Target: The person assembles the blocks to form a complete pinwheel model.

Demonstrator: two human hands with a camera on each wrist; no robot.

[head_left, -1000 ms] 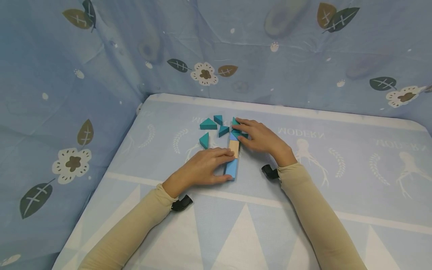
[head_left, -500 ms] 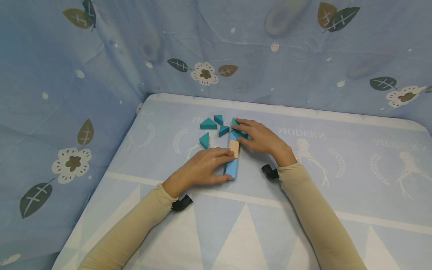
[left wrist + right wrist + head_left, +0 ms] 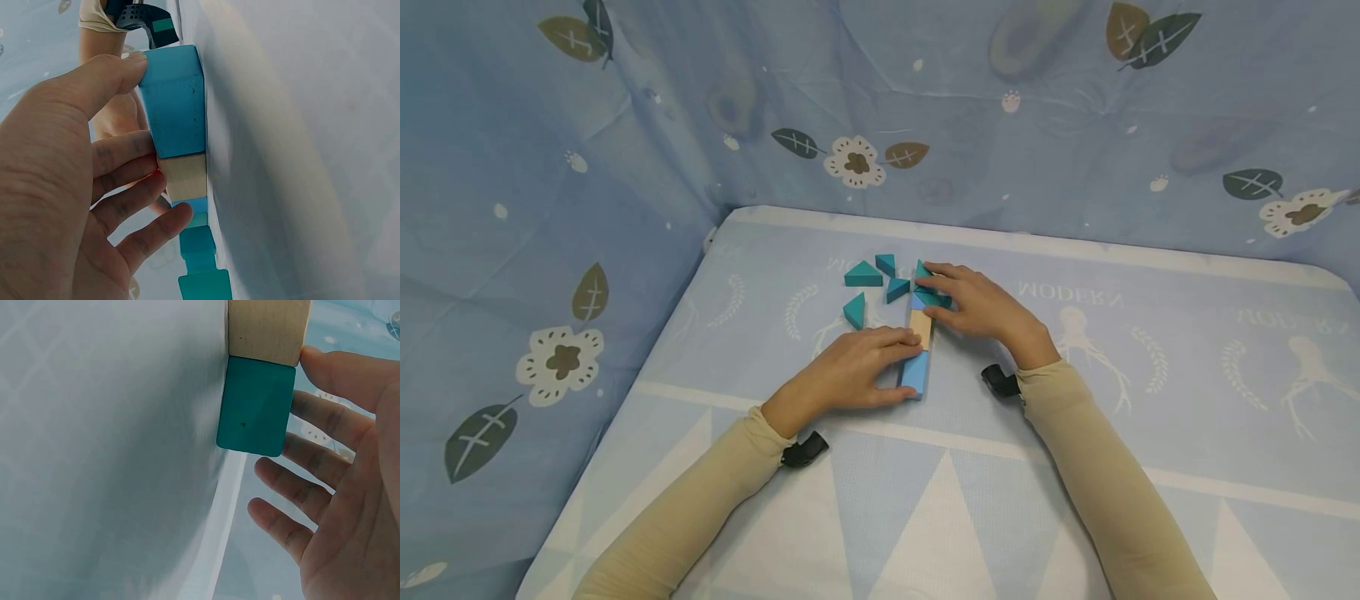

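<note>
Your left hand [image 3: 856,371], fingers apart, is touching the blue block [image 3: 915,375] and wood block [image 3: 920,325], your right hand [image 3: 973,305], fingers parted, is touching the teal end triangles [image 3: 921,273], all are lying in line between your fingertips on the mat [image 3: 970,429].

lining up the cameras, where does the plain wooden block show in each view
Head: the wooden block is near the centre, partly covered by the left hand.
Left wrist: the wooden block is near the centre, just below the light blue block.
Right wrist: the wooden block is at the top edge, right of centre.
Shared landmark: teal blocks, in the row with it, show in every view.
</note>
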